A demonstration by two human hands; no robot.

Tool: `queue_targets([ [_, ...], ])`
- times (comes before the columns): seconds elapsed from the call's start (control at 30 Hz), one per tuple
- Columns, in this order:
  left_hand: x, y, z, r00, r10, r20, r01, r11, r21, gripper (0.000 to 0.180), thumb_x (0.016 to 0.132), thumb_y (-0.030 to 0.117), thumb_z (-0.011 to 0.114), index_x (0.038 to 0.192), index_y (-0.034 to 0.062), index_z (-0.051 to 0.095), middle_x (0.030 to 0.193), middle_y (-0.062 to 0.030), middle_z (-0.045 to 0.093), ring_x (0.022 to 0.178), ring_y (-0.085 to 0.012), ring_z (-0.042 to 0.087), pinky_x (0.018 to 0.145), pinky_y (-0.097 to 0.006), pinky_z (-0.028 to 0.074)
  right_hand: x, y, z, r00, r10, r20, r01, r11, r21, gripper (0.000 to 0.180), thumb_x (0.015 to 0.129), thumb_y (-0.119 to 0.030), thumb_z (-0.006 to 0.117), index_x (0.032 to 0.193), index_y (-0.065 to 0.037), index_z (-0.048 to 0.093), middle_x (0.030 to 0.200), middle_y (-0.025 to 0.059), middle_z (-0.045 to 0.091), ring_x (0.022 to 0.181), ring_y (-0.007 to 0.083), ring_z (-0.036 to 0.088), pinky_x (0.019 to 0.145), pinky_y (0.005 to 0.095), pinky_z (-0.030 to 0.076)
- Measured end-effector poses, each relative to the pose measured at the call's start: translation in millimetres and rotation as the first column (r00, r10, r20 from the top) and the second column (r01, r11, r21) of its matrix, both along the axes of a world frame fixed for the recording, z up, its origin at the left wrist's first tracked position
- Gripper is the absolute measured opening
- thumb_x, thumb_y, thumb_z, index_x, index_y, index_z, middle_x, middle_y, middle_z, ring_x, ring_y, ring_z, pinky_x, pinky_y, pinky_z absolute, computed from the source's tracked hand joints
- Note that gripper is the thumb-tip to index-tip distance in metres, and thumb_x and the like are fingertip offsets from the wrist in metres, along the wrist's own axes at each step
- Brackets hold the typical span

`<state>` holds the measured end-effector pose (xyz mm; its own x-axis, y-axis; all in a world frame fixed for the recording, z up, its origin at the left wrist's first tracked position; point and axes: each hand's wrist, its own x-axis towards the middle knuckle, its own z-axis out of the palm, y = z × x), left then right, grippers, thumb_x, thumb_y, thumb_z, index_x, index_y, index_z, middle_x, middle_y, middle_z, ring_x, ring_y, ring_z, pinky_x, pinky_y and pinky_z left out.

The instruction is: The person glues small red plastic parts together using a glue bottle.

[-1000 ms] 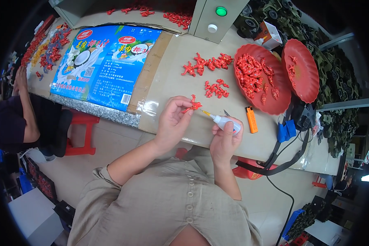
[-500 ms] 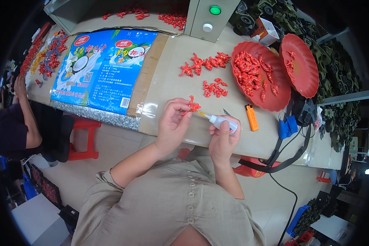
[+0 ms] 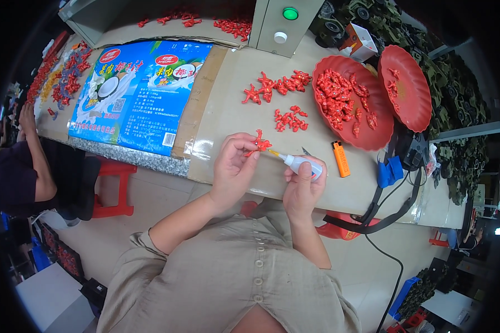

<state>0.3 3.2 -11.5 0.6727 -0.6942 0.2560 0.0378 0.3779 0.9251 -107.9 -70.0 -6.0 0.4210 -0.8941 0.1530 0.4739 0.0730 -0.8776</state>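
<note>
Cardboard-covered surface (image 3: 233, 116). Left hand (image 3: 233, 169) fingers pinch small red plastic figure (image 3: 260, 144): I judge it light, stiff, spindly. Right hand (image 3: 303, 186) fingers wrap white glue bottle (image 3: 300, 164).

A long workbench (image 3: 339, 194) covered in taped brown cardboard. Lying on it: a blue printed sack (image 3: 133, 94) spread flat at left, loose red plastic pieces (image 3: 278, 89) in small heaps mid-table, two red round trays (image 3: 347, 105), an orange lighter (image 3: 341, 159) near the front edge, a grey control box (image 3: 280, 25) at the back.
</note>
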Motion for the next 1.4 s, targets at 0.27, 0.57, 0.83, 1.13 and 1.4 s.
queue_targets([
  [0.27, 6, 1, 4, 0.982, -0.101, -0.161, 0.1, 0.995, -0.011, 0.016, 0.081, -0.001, 0.049, 0.096, 0.0007, 0.043, 0.098, -0.0087, 0.046, 0.089, -0.0136, 0.051, 0.079, -0.026, 0.042, -8, -14, 14, 0.979, 0.025, 0.202, -0.089, 0.945, 0.314, 0.023, 0.079, -0.011, 0.056, 0.096, -0.003, 0.044, 0.085, 0.0078, 0.054, 0.07, 0.015, 0.054, 0.06, 0.0251, 0.044],
  [0.57, 23, 9, 14, 0.78, -0.396, -0.485, 0.435, 0.9, -0.035, 0.012, 0.084, 0.01, 0.048, 0.094, 0.003, 0.047, 0.088, -0.0084, 0.055, 0.08, -0.0158, 0.055, 0.07, -0.028, 0.046, -27, -52, 38, 0.943, 0.105, -0.317, -0.089, 0.994, 0.064, 0.032, 0.072, -0.007, 0.063, 0.099, -0.001, 0.047, 0.087, 0.0065, 0.056, 0.077, 0.0128, 0.055, 0.067, 0.0237, 0.044],
  [0.83, 29, 7, 8, 0.674, -0.506, -0.537, 0.55, 0.83, -0.092, 0.011, 0.086, 0.01, 0.046, 0.093, 0.0027, 0.048, 0.089, -0.0071, 0.054, 0.076, -0.0125, 0.054, 0.067, -0.026, 0.046, 3, -77, 24, 0.594, -0.251, -0.764, -0.279, 0.827, -0.489, 0.018, 0.067, -0.006, 0.059, 0.084, -0.002, 0.055, 0.074, 0.0111, 0.057, 0.066, 0.0188, 0.057, 0.057, 0.0288, 0.044],
  [1.13, 37, 14, 10, 0.636, -0.528, -0.562, 0.583, 0.806, -0.097, 0.01, 0.085, 0.011, 0.046, 0.092, 0.0041, 0.046, 0.088, -0.0081, 0.054, 0.076, -0.0139, 0.054, 0.064, -0.026, 0.045, 35, -83, 31, 0.429, -0.407, -0.807, -0.494, 0.642, -0.587, 0.019, 0.068, -0.013, 0.061, 0.085, -0.004, 0.059, 0.081, 0.0105, 0.057, 0.074, 0.029, 0.056, 0.065, 0.0359, 0.044],
  [1.4, 24, 6, 4, 0.611, -0.567, -0.552, 0.597, 0.788, -0.148, 0.013, 0.085, 0.01, 0.045, 0.096, 0.0032, 0.045, 0.089, -0.0078, 0.054, 0.079, -0.0132, 0.053, 0.069, -0.026, 0.044, 5, -66, 39, 0.593, -0.062, -0.803, -0.343, 0.882, -0.322, 0.012, 0.076, -0.008, 0.057, 0.085, -0.001, 0.053, 0.067, 0.0037, 0.054, 0.057, 0.009, 0.05, 0.052, 0.0203, 0.038],
])
